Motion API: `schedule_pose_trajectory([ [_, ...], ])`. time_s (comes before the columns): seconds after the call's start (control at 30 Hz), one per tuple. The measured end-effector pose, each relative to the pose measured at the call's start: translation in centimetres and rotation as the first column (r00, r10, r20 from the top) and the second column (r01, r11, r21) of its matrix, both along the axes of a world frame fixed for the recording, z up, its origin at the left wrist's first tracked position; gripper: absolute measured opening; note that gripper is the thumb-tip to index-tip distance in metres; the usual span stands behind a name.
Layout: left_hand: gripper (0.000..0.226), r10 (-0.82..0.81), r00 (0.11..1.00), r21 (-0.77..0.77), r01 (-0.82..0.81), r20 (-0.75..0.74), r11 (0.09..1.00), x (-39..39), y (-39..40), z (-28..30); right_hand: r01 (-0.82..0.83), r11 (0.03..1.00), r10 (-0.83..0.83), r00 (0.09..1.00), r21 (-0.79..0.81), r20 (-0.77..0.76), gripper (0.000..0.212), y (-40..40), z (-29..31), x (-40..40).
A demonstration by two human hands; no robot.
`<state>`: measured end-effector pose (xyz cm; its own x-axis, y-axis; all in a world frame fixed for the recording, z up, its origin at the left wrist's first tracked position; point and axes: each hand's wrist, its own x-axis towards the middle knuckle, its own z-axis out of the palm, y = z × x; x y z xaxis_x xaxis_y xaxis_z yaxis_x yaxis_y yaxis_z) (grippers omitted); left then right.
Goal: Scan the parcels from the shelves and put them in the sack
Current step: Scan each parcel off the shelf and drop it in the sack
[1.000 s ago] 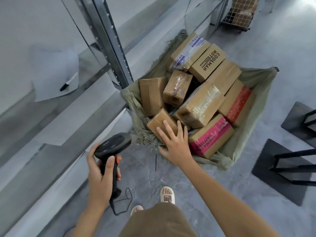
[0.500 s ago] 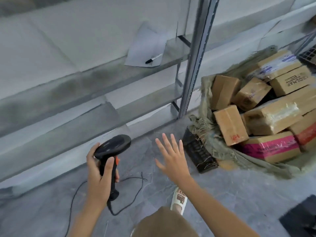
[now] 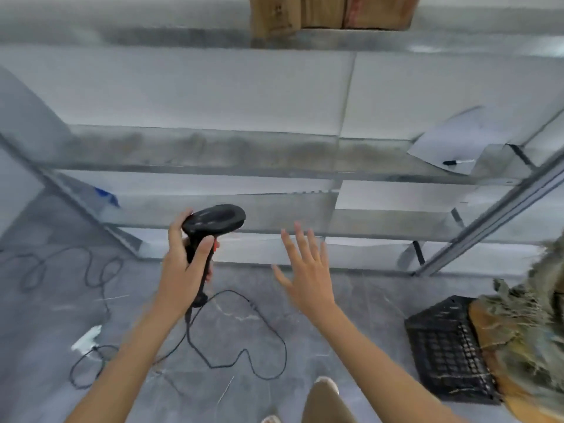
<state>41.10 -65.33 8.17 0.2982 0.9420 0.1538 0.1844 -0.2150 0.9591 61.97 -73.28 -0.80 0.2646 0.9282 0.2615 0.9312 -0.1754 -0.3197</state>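
Scanner (image 3: 213, 222): black, handle upright, head aimed at the metal shelves (image 3: 274, 157).
Left hand (image 3: 183, 270): wrapped round the scanner's handle.
Right hand (image 3: 308, 270): fingers spread, holding nothing, just right of the scanner.
Parcels (image 3: 329, 13): brown boxes on the top shelf, writing blurred.
Sack (image 3: 531, 331): far right of the shelves, contents hidden.
Crate (image 3: 448, 352): black, beside the sack.

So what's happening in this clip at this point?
A person faces metal shelving, gripping a black corded scanner in the left hand. The right hand is open and empty, raised toward the shelves. A few cardboard parcels sit on the top shelf. The edge of the sack shows at the right, beside a black crate.
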Motion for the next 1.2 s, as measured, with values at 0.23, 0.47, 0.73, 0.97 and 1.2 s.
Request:
schedule_pose_trajectory([
  [0.23, 0.044, 0.044, 0.981, 0.177, -0.078, 0.192, 0.981, -0.3, 8.5, 8.1, -0.074, 0.964, 0.063, 0.997, 0.254, 0.052, 0.073, 11.4, 10.1, -1.7],
  [0.47, 0.045, 0.032, 0.928, 0.265, -0.139, 0.371, 0.954, 2.5, 16.5, 15.7, -0.003, 0.839, -0.054, 0.995, 0.545, 0.088, 0.081, 23.2, 21.4, 0.2],
  [0.73, 0.050, -0.065, 0.880, 0.271, -0.074, 0.470, 0.960, 8.3, 23.9, 19.2, 0.214, 0.834, -0.256, 0.966, 0.509, 0.014, 0.090, 33.8, 28.3, 6.7],
  [0.97, 0.037, -0.039, 0.816, 0.124, -0.040, 0.577, 0.991, 9.9, 27.0, 16.6, 0.351, 0.670, -0.372, 0.921, 0.654, -0.114, 0.058, 36.8, 26.8, 8.3],
  [1.2, 0.029, 0.089, 0.768, -0.128, -0.009, 0.635, 0.992, 11.2, 29.7, 15.1, 0.278, 0.512, -0.114, 0.960, 0.813, -0.257, 0.057, 34.7, 24.1, 4.1],
])
